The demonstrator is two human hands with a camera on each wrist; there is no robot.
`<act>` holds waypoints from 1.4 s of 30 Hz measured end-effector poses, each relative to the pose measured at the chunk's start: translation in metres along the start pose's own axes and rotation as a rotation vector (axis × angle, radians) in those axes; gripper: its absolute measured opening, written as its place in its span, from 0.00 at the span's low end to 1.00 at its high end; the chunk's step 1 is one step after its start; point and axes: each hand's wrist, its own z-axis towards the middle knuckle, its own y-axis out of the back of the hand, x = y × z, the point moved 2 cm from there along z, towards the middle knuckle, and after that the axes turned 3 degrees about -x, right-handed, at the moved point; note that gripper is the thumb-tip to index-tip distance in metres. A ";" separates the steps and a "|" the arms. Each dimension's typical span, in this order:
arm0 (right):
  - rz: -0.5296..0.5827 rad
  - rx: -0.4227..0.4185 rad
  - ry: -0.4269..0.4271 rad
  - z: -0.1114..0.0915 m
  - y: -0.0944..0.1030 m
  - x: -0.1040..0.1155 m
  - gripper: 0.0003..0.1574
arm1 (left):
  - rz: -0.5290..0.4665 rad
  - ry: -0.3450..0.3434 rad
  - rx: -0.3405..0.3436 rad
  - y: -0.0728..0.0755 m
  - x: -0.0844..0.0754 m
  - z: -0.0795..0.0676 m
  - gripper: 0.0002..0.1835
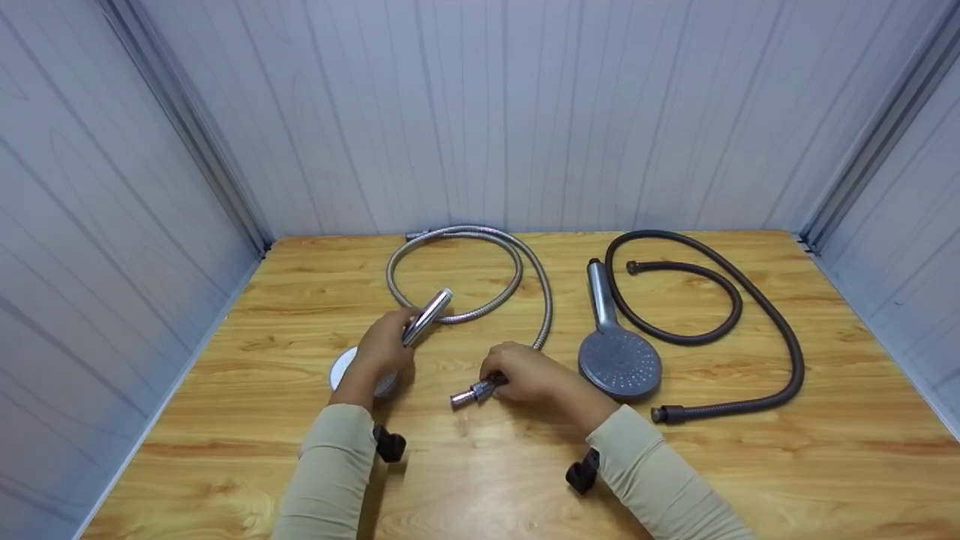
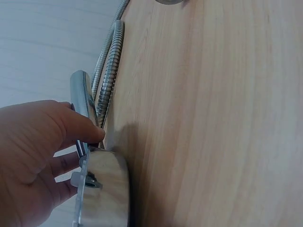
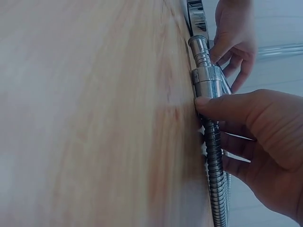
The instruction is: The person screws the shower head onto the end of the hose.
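Observation:
My left hand (image 1: 382, 345) grips a chrome shower head (image 1: 429, 315) where its handle meets the round head. The handle points up and to the right, away from me, and the hand partly hides the round head. In the left wrist view, thumb and fingers close round the neck, with the head's rim (image 2: 109, 184) near the wood. My right hand (image 1: 525, 371) pinches the metal end fitting (image 3: 208, 85) of a silver shower hose (image 1: 546, 292). That fitting's threaded tip points left, towards the left hand's side. Shower head and hose end are apart.
On the wooden table (image 1: 480, 480) at right lie a grey shower head (image 1: 621, 361) and a dark grey hose (image 1: 787, 337) in a loose curve. The silver hose's far end (image 1: 416, 235) lies by the back wall (image 1: 480, 112). Panels stand at both sides.

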 end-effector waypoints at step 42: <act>0.322 -0.098 0.007 0.000 0.015 0.018 0.12 | -0.056 -0.167 -0.088 0.013 -0.010 -0.020 0.35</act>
